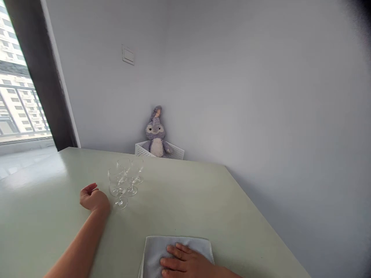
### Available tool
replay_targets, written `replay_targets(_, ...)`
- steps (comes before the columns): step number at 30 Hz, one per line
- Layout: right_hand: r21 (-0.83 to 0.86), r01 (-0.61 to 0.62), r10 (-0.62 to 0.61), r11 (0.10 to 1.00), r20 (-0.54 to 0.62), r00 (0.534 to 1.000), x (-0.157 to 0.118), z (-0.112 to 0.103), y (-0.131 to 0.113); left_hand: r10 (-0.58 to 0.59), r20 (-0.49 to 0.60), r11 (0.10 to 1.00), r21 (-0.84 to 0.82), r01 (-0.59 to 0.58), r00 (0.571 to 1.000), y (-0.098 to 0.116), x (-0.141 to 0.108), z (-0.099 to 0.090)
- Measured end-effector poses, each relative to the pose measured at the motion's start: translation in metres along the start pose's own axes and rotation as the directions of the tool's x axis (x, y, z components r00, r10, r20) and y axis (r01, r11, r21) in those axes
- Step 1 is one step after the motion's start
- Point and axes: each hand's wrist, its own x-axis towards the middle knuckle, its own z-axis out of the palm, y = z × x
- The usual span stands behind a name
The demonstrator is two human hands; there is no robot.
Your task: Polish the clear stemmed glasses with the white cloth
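**Flat right grip on a cloth, curled left grip by the glasses**

Got the right grip (187, 264) palm-down on a light gray cloth (153, 253), fingers spread a bit and laid flat, pinching nothing. Can see more than one layer along the cloth's left edge, but can't tell folded from stacked.

Now over to the left grip (94, 199), farther out across the pale green table (179, 204). Curled inward there, with the palm mostly hidden, so can't say how tightly closed or whether holding anything.

Just to the right of that left grip, and reaching a little beyond it: a tight cluster of clear stemmed glasses (131, 177), all upright on the table. Hard to count through the overlap. Well apart from the right grip, though.

Way beyond both grips, past the table's far edge: a purple-gray plush toy (156, 133) sitting in a white perforated basket (178, 152), against the wall.
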Motion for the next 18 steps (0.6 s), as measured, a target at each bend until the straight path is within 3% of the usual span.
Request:
replay_targets(3, -0.039, -0.032, 0.032, 0.999, 0.010, 0.999, 0.008, 0.004, 0.005, 0.008, -0.020, 1.000, -0.003, -0.009, 1.000, 0.000, -0.002, 0.001)
replay_targets(8, -0.072, -0.118, 0.117, 0.990, -0.027, 0.993, 0.055, -0.021, 0.028, 0.046, -0.052, 0.999, -0.023, -0.047, 0.998, 0.000, -0.002, 0.004)
replay_targets(14, -0.103, -0.298, 0.287, 0.949, -0.109, 0.952, 0.108, -0.056, 0.117, 0.019, -0.040, 1.000, 0.007, -0.018, 0.999, -0.004, 0.004, 0.003)
replay_targets(18, -0.126, -0.495, 0.468, 0.859, -0.197, 0.862, 0.121, -0.086, 0.180, 0.005, -0.021, 0.998, 0.058, -0.004, 1.000, -0.006, 0.006, 0.000)
